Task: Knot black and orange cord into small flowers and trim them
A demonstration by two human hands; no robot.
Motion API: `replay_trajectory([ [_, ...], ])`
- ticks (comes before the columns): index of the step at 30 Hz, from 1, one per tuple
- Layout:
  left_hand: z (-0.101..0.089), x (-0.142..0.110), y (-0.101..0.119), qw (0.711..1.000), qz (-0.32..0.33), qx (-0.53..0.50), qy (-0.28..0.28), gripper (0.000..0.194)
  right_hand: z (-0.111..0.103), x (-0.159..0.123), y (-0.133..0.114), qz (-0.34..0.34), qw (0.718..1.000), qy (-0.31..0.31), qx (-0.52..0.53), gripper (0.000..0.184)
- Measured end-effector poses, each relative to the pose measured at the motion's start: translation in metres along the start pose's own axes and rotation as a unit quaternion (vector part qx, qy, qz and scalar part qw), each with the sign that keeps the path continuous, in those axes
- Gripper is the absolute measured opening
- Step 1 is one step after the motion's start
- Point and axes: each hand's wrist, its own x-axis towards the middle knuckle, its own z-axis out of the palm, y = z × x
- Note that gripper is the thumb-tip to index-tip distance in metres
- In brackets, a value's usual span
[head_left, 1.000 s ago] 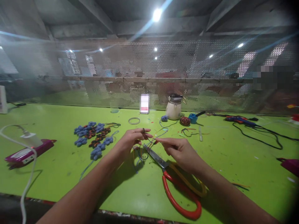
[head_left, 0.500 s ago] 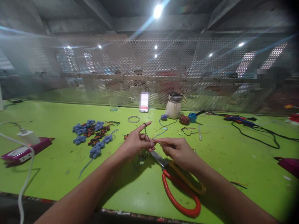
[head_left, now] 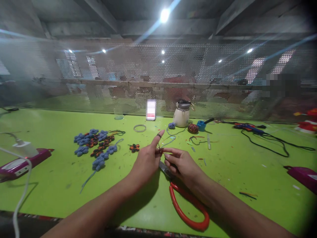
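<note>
Dark yarn (head_left: 158,135) loops round the raised index finger of my left hand (head_left: 148,158), whose other fingers pinch a small piece of yarn work. My right hand (head_left: 182,162) meets it there, thumb and index finger closed on something thin that I cannot make out. Below the hands lie large scissors (head_left: 198,225) with a red handle, their blades partly hidden by my fingers. A black-and-orange crocheted flower (head_left: 134,147) lies just left of my left hand. Farther left is a group of blue (head_left: 99,162) and dark-orange crocheted flowers.
Behind the hands stand a phone (head_left: 151,110), a cream jug (head_left: 181,116), a dark yarn ball (head_left: 193,128) and a blue pot (head_left: 201,125). A metal ring (head_left: 140,128) lies nearby. Purple power strips (head_left: 42,157) and cables flank the green table (head_left: 138,211). Perforated screen (head_left: 123,89) behind.
My left hand has turned, its index finger now more upright, and the black-and-orange flower beside it is uncovered. My right hand has curled in closer and now hides the scissors' yellow handle.
</note>
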Motion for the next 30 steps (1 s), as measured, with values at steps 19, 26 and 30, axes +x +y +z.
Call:
replay_trajectory([
  [19,-0.030,0.010,0.015,0.889,-0.186,-0.409,-0.090,0.078,-0.013,-0.008,-0.019,-0.227,0.958,-0.025,-0.175,0.022],
  [26,-0.033,0.009,0.025,0.921,-0.145,-0.355,-0.063,0.079,-0.025,-0.014,-0.034,-0.359,0.855,-0.003,-0.373,0.018],
  [30,-0.033,0.008,0.029,0.932,-0.139,-0.331,-0.057,0.079,-0.029,-0.015,-0.041,-0.407,0.810,-0.021,-0.422,0.019],
])
